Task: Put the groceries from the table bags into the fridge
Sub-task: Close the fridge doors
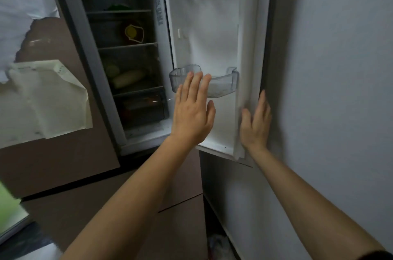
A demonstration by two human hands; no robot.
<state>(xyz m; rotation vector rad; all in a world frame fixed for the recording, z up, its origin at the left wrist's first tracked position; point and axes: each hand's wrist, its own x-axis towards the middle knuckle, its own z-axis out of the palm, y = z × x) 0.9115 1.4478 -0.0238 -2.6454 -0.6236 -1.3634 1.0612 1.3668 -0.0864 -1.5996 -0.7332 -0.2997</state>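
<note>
Standing open in the head view is the fridge [89, 53], its door [212, 36] swung far to the right, close to the grey wall [329, 68]. The left hand [192, 111] is held flat in front of the door's inner face, its fingers [196, 83] straight and close together, their tips overlapping the clear door shelf [223, 85]; whether they touch it cannot be told. The right hand [256, 123] is laid against the door's outer edge, fingers [262, 102] straight and nearly together, nothing being gripped. No grocery item is held by either hand, and neither the table nor the bags are shown. Inside the fridge, a yellow-lidded tub [133, 33] is seen on a middle shelf and pale green vegetables [125, 77] on the shelf below; the picture is too dark and blurred for more to be named. Sheets of paper [49, 98] are stuck to the neighbouring door on the left. The step in hand is judged to be the handling of the door between loads, not the placing of an item. If bags are yet to be emptied, the next move calls for the door to be left open, the table to be faced and an item to be fetched.
</note>
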